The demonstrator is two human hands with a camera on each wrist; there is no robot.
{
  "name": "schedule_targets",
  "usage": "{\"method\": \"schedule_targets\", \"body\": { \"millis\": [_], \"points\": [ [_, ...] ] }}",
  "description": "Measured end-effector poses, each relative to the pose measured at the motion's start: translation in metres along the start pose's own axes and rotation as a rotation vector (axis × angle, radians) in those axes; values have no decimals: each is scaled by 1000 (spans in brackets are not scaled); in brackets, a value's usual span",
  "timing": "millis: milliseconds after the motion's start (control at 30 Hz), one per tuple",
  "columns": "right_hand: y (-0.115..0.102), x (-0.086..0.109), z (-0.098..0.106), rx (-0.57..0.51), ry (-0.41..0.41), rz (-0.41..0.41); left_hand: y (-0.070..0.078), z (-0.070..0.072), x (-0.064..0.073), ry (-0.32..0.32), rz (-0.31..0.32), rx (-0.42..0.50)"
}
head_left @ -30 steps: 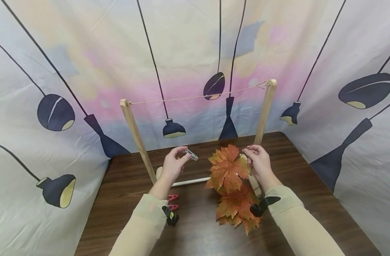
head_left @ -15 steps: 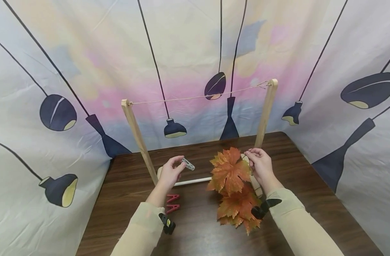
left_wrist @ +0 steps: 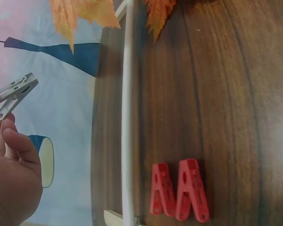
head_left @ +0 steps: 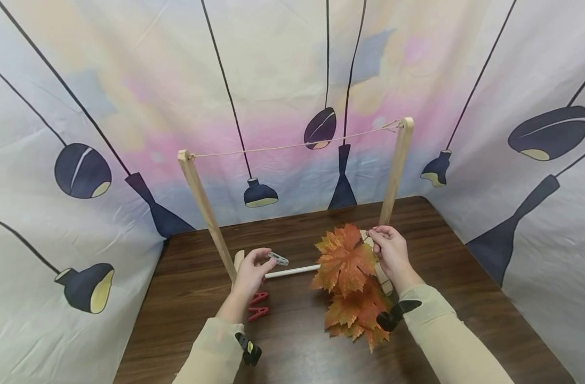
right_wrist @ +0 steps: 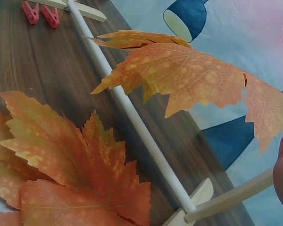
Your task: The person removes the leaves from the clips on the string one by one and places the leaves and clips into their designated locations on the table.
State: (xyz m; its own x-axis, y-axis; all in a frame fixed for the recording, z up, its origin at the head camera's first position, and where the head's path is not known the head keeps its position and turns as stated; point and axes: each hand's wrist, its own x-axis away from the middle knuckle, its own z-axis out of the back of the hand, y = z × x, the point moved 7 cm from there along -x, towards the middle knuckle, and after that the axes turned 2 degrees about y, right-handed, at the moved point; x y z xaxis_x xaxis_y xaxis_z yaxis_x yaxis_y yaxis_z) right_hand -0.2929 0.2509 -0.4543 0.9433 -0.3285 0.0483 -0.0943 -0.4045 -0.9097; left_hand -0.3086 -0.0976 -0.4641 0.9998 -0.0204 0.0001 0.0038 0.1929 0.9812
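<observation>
My left hand [head_left: 250, 273] pinches a grey clothespin [left_wrist: 19, 92] by one end, and its far end points toward the leaves. My right hand [head_left: 391, 253] pinches the stem of an orange maple leaf [head_left: 346, 257], which hangs above the table to the left of the fingers. Beneath that leaf, more maple leaves [right_wrist: 80, 165] lie piled on the table. Two red clothespins [left_wrist: 191, 190] rest on the wood, close to the left wrist in the head view. Only a thumb's edge of the right hand shows in the right wrist view.
A wooden frame with two posts [head_left: 397, 165] stands across the table, a thin string [head_left: 273, 149] tied between their tops. Low between its feet runs a white rod [head_left: 292, 272]. Behind the brown table [head_left: 292, 341] hangs a cloth printed with lamps.
My left hand has come down and slightly left with the grey clothespin. The right hand and its leaf have sunk a little.
</observation>
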Motion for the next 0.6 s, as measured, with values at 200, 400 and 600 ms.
{"method": "schedule_targets", "body": {
  "millis": [200,400,600],
  "points": [
    [5,2,3,31,-4,-12,-12,3,5,15,-2,-36],
    [9,3,4,51,4,-15,-19,5,7,20,2,-33],
    [11,3,6,63,2,-7,-27,8,11,8,19,-15]
  ]
}}
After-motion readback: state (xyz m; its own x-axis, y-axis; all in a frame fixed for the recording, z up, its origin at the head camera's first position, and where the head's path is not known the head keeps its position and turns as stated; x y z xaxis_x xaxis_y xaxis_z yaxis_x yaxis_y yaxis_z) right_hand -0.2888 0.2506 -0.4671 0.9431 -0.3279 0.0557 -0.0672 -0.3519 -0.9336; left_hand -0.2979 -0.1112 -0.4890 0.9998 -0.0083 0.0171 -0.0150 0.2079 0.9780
